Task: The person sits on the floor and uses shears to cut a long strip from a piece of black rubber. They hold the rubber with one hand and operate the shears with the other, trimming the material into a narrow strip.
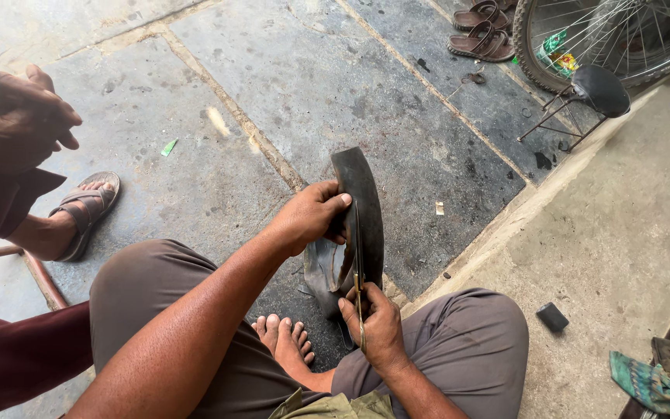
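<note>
- The left hand (308, 217) grips the upper edge of a curved black rubber tube strip (362, 209), thumb pressed on its face; the strip stands upright above the grey stone floor (273, 77), between the knees
- The right hand (378, 322) is closed round brass-handled scissors (360, 291), blades up against the strip
- Beside, another person's clasped hands (17, 109); a brown sandal (87, 209)

Left hand (308, 217) grips black rubber tube strip (362, 209); right hand (374, 322) works scissors (359, 299) along it, above bare foot (284, 337).
</note>
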